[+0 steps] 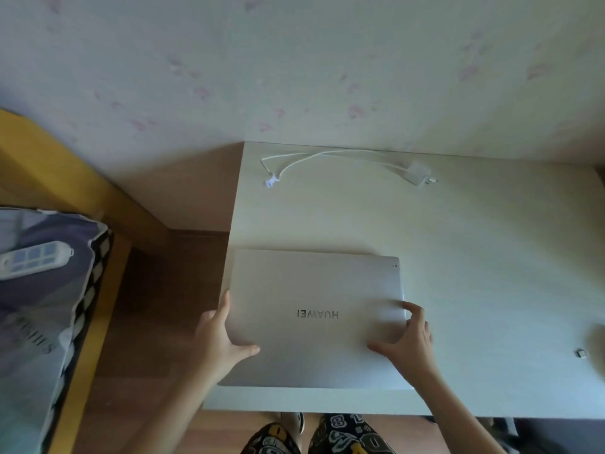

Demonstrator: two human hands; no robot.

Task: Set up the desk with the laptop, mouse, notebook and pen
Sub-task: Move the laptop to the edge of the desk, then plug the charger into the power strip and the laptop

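Closed silver rectangular laptop (314, 319): lies flat at the near left corner of the pale white desk (474, 257), logo facing away. Left hand (222, 335): grips the laptop's left edge, thumb on the lid. Right hand (406, 342): fingers spread on the lid's right side, clasping that edge. White charger with coiled cable (343, 165): beyond the laptop, near the desk's far edge.

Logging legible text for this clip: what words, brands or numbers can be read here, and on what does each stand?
"HUAWEI": on the closed lid of the laptop, upside down from this view.
"8": on the patterned trousers; the other numbers and patches there are too blurred.
Vertical lettering on the bedding at left: too blurred to read.
Charger: no readable text.
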